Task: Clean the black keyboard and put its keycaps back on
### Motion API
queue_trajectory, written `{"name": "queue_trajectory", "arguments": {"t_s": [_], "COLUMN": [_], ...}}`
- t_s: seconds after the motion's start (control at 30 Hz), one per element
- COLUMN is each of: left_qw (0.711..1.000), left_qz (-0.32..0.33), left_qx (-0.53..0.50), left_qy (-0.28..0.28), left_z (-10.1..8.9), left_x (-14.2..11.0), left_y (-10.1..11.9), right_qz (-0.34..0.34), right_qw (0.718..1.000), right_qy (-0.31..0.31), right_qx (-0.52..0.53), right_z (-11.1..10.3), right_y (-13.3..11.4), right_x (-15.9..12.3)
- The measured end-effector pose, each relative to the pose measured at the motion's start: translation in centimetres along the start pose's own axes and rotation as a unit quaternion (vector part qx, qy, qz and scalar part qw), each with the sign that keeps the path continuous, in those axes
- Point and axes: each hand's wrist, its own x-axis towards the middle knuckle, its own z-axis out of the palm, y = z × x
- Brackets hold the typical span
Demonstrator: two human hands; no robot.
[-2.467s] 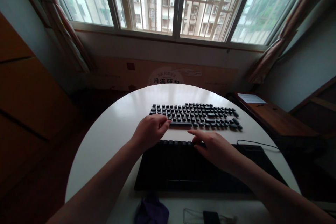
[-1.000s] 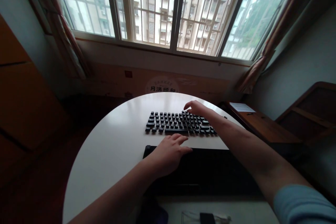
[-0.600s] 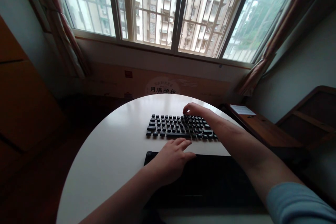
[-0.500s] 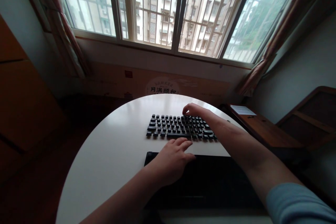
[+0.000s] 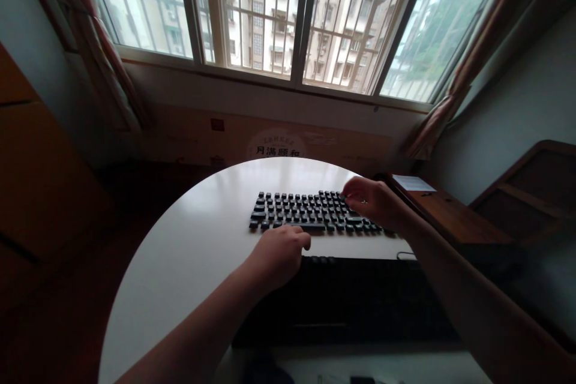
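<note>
Black keycaps [image 5: 297,210] lie in keyboard-shaped rows on the white round table [image 5: 189,258]. My right hand [image 5: 371,199] is at the far right of these rows. Its thumb and fingers are pinched together at a keycap in the back row. In front of the rows lies a long black keyboard body [image 5: 351,300], with several small raised caps [image 5: 323,260] along its far edge. My left hand [image 5: 279,252] rests over the body's far left corner, its fingers curled in. Whatever lies inside those fingers is hidden.
A thin dark wire loop [image 5: 406,255] lies beside my right forearm. Small dark items [image 5: 362,380] show at the bottom edge. To the right stands a wooden table [image 5: 468,222] with a paper sheet [image 5: 413,183] and a chair [image 5: 535,186]. Behind is a barred window [image 5: 270,18].
My right hand has moved right along the back row and pinched at a keycap. My left hand has shifted slightly left and curled its spread fingers. Small caps now show on the body's far edge.
</note>
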Motion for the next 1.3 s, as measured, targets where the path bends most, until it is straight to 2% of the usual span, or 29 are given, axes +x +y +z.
{"name": "queue_trajectory", "arguments": {"t_s": [0.13, 0.27, 0.37, 0.6, 0.73, 0.9, 1.3], "left_qw": [0.999, 0.994, 0.991, 0.991, 0.991, 0.991, 0.991], "left_qz": [-0.015, -0.022, -0.029, -0.039, -0.038, -0.034, -0.019], "left_qx": [-0.022, -0.037, -0.047, -0.059, -0.060, -0.056, -0.079], "left_qy": [0.035, 0.102, 0.122, 0.117, 0.116, 0.114, 0.105], "left_z": [0.1, -0.4, -0.8, -0.4, -0.1, -0.2, -0.7], "left_x": [0.1, 0.2, 0.2, 0.3, 0.3, 0.4, 0.2], "left_y": [-0.4, -0.9, -1.3, -1.9, -2.1, -1.9, -0.9], "right_qz": [0.090, 0.089, 0.064, 0.039, 0.024, 0.037, 0.016], "right_qw": [0.995, 0.988, 0.985, 0.984, 0.982, 0.974, 0.965], "right_qy": [-0.037, -0.117, -0.154, -0.166, -0.158, -0.146, -0.126], "right_qx": [0.018, 0.050, 0.034, -0.061, -0.098, -0.166, -0.228], "right_z": [-0.8, 0.6, 2.0, 3.6, 4.0, 4.3, 5.6], "right_y": [-1.5, -2.2, -2.6, -3.0, -3.3, -4.1, -4.5], "right_x": [-5.6, -7.7, -8.1, -8.5, -8.7, -8.8, -9.4]}}
